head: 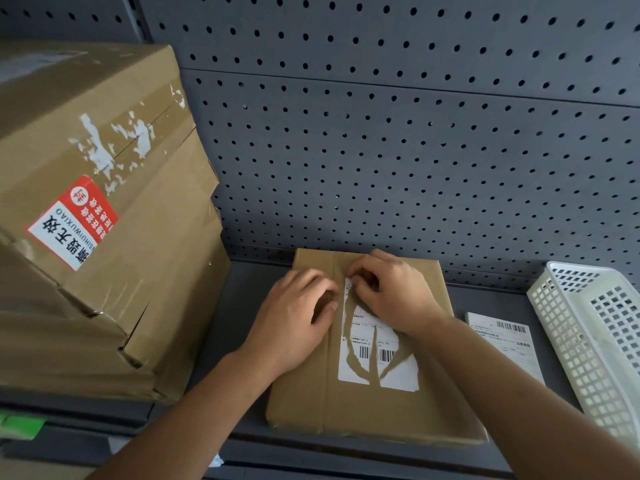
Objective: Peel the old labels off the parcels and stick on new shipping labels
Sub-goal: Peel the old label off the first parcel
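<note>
A flat brown cardboard parcel [367, 407] lies on the grey shelf in front of me. On its top is a white old label [377, 355], torn into strips with bare cardboard showing between them. My right hand [391, 292] has its fingers curled at the label's far top edge and pinches a torn strip there. Just left of the label, my left hand [294, 317] rests on the parcel with bent fingers, fingertips near the label's edge. A fresh white shipping label [505, 344] with a barcode lies flat on the shelf to the right of the parcel.
A tall stack of large brown boxes [97, 237] fills the left side, the top one bearing a red and white sticker and label scraps. A white perforated plastic basket [595, 337] stands at the right edge. A grey pegboard wall [415, 150] closes the back.
</note>
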`<state>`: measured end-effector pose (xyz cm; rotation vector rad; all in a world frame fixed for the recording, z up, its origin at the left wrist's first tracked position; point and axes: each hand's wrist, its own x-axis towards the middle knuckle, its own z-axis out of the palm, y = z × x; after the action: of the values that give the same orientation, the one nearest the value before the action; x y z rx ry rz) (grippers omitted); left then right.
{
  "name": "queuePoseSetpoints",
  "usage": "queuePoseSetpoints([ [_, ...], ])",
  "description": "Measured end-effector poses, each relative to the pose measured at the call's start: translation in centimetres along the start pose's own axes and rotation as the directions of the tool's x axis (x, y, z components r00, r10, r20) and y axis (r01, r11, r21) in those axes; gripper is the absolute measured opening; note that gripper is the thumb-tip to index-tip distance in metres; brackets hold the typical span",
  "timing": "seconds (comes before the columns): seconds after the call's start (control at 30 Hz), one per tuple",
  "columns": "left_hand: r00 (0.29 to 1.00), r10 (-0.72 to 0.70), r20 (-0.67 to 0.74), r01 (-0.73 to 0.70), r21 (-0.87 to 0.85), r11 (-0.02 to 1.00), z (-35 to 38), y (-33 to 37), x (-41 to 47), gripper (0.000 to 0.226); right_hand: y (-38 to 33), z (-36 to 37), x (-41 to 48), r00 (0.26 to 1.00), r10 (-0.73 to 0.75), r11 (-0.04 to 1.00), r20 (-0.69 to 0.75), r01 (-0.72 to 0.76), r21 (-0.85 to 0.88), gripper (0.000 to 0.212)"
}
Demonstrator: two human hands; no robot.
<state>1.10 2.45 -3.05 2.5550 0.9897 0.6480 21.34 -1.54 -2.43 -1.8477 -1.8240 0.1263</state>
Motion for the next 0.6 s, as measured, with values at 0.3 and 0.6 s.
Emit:
queuePoseSetpoints([
  [0.3, 1.000, -0.007, 0.006, 0.007, -0.011, 1.000, 0.0, 0.0, 0.0, 0.016, -1.9, -2.2, 3.4, 0.943, -0.087, 0.896, 0.322, 0.215, -0.389, 0.017],
  [0.6, 1.000, -0.008, 0.009, 0.008, -0.015, 1.000, 0.0, 0.1, 0.0, 0.016, -2.1, -2.1, 4.3, 0.905, -0.028, 0.935, 0.424, 0.174, -0.309, 0.016],
])
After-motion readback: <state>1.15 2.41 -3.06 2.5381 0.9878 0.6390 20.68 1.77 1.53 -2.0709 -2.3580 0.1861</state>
